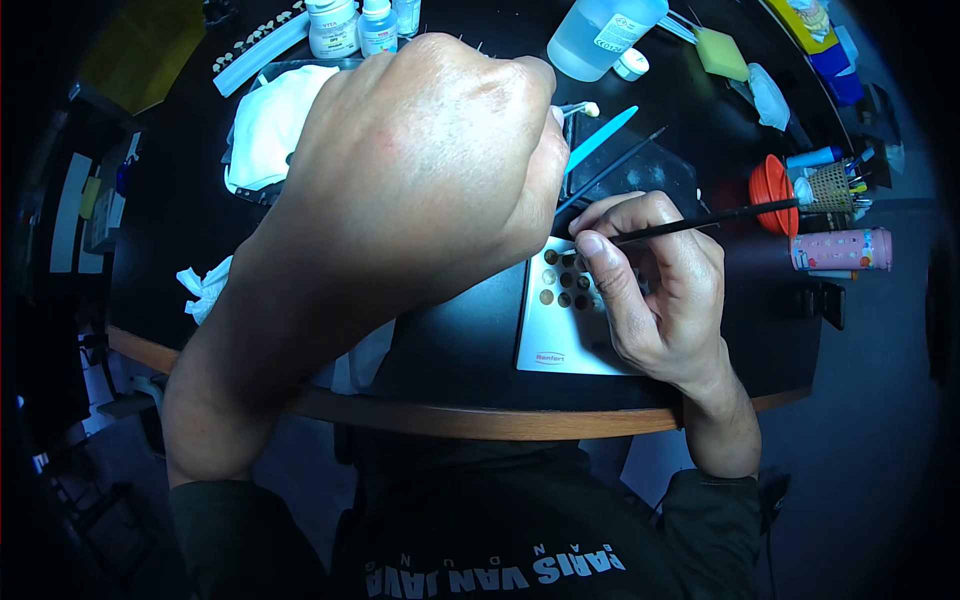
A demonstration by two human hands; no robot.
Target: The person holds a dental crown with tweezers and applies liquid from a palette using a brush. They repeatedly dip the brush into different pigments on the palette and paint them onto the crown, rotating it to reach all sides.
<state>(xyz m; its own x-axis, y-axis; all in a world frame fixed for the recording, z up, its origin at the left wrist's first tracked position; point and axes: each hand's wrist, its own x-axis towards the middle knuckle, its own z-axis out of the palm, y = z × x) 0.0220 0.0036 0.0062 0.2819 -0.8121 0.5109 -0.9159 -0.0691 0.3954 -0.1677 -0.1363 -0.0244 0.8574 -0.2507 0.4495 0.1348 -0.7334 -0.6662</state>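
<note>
The left hand [420, 170] fills the upper centre of the frame, fingers curled shut around a thin tool whose small white tip [590, 108] pokes out to its right. Right of centre, the right hand [650, 290] pinches a slim black brush [720, 217] between thumb and fingertips, above a white palette [560, 345] with dark colour wells on the black table [460, 350]

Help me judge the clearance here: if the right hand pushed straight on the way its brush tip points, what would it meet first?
Probably the left hand. The right hand holds a thin black brush whose tip aims left, above the white well palette, toward the left hand's edge. Depth is unclear, so it might pass beneath.
</note>
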